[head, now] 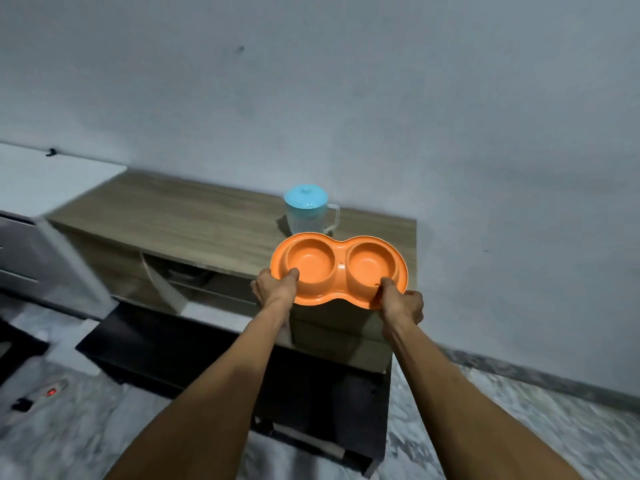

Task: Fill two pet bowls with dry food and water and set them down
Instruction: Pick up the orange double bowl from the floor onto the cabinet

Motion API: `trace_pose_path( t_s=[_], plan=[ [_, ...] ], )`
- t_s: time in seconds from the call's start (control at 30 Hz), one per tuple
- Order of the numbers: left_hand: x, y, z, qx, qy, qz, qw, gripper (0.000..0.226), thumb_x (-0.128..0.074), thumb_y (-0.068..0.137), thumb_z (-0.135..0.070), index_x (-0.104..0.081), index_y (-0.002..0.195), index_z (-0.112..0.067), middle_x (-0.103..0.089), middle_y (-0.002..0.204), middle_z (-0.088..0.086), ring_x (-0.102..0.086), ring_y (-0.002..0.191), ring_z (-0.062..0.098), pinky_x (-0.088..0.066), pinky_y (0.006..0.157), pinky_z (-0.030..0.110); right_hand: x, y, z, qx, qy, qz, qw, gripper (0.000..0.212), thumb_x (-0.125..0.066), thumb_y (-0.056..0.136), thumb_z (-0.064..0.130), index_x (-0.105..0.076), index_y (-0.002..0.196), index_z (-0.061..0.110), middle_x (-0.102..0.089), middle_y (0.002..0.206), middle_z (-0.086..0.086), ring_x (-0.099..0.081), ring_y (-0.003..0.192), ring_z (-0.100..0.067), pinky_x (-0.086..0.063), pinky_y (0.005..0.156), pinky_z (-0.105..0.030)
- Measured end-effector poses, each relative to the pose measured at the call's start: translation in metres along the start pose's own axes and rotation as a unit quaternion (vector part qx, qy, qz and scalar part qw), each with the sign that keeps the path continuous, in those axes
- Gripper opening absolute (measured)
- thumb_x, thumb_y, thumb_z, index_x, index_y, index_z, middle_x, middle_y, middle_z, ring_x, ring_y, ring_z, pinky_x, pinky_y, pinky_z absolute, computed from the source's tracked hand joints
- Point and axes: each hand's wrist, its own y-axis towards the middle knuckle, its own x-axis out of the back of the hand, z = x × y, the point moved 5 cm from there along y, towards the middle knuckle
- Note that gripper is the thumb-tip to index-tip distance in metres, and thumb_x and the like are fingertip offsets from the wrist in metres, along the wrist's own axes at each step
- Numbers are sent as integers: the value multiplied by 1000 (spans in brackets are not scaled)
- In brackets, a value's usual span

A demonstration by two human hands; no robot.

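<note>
An orange double pet bowl (341,268) with two round empty wells is held level over the right end of a wooden cabinet top (194,220). My left hand (275,287) grips its near left rim, thumb over the edge into the left well. My right hand (401,303) grips the near right rim, thumb on top. Just behind the bowl stands a clear plastic jug (311,213) with a light blue lid and a handle on its right side. No dry food is in view.
The cabinet stands against a grey wall, with open shelves below. A white appliance (52,209) sits at its left. A low black stand (242,358) is in front, on a marbled floor. A power strip (45,394) with a red light lies at lower left.
</note>
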Motion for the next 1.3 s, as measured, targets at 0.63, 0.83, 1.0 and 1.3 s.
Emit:
trace_pose_path(
  t_s=[0.63, 0.83, 1.0, 1.3],
  plan=[
    [138, 259, -14, 36, 32, -79, 996, 56, -76, 80, -30, -60, 121, 4, -59, 123, 21, -58, 115, 38, -47, 97, 40, -324, -14, -10, -63, -69, 59, 994, 55, -71, 84, 34, -48, 125, 6, -58, 123, -21, -57, 112, -40, -49, 97, -51],
    [118, 321, -19, 24, 53, -31, 998, 43, -77, 72, -39, -72, 96, -4, -73, 93, 20, -70, 86, 38, -58, 80, 50, -365, 10, -9, -64, -74, 13, 995, 57, -73, 81, 37, -49, 123, 6, -60, 121, -20, -59, 109, -39, -50, 95, -53],
    [92, 396, 11, 42, 102, 28, 993, 66, -67, 48, -63, -71, 96, -16, -73, 94, 11, -70, 87, 34, -60, 76, 49, -389, 24, -13, -68, -76, -41, 994, 59, -75, 74, 40, -54, 116, 5, -64, 113, -21, -64, 99, -41, -55, 88, -53],
    [76, 419, -11, 39, 190, 87, 977, 59, -74, 62, -56, -73, 99, -10, -73, 98, 13, -69, 88, 35, -60, 75, 41, -410, 37, -22, -96, -86, -119, 985, 61, -73, 78, 41, -54, 123, 5, -60, 117, -20, -61, 104, -41, -54, 90, -54]
  ],
)
